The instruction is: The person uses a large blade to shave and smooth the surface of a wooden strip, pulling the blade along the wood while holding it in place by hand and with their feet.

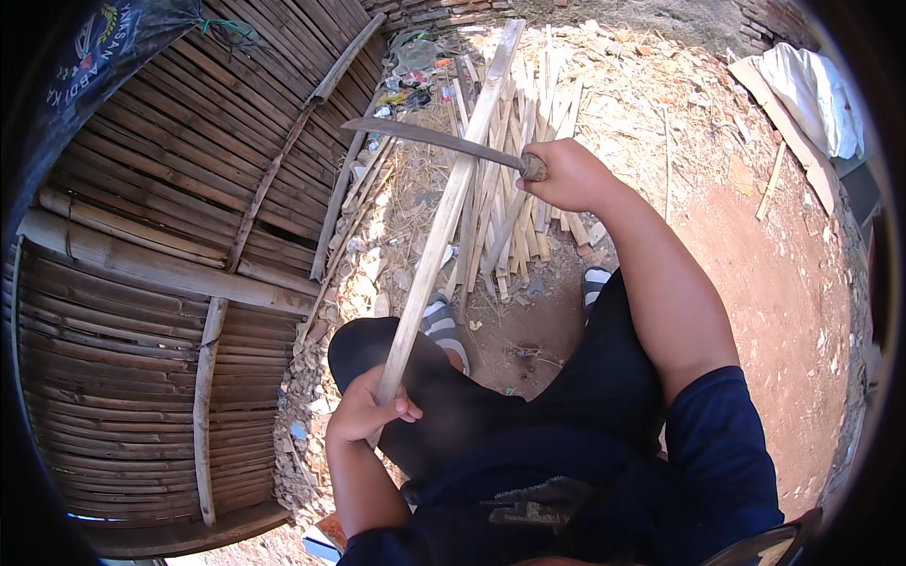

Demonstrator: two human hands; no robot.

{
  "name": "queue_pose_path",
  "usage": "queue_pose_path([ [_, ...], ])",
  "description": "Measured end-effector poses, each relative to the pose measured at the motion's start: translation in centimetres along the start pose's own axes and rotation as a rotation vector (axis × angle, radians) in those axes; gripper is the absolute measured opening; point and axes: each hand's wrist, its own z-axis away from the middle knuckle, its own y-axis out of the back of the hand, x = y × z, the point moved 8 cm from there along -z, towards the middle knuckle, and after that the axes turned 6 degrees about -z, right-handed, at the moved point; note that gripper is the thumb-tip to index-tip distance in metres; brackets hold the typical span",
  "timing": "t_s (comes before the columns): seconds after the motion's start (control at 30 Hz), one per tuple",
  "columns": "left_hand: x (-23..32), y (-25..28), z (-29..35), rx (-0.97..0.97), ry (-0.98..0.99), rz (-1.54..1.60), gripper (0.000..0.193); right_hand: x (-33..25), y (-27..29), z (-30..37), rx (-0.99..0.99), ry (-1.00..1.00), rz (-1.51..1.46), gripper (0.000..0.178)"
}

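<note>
My left hand [370, 407] is closed round the near end of a long, pale wooden strip [436, 243], close to my left knee. The strip slants away from me, and its far end reaches over a heap of thin wood strips [519, 203] on the ground. In my right hand [573, 175] is the wooden handle of a machete [425, 137], its long dark blade pointing left. The blade lies across the strip about midway along it; whether it touches or has cut into the wood I cannot tell.
A bamboo-slat wall [160, 179] stands close on my left, with a dark banner [123, 42] at its top. Wood chips and litter cover the ground ahead. Bare reddish soil [746, 311] lies to the right, below a white sack [812, 99] and a flat brown board [788, 141].
</note>
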Motion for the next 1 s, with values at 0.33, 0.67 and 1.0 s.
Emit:
queue_pose_path([
  [0.33,-0.3,0.1,0.2,-0.006,0.094,-0.061,0.046,-1.6,-3.1,-0.2,-0.281,0.078,0.021,0.03],
  [0.67,-0.6,0.1,0.1,-0.013,0.04,0.028,0.045,-2.0,-1.6,0.7,-0.061,0.132,0.007,0.028],
  [1.0,-0.7,0.1,0.1,-0.01,0.126,-0.056,0.05,-2.4,-3.8,0.0,-0.293,0.124,0.049,0.035],
])
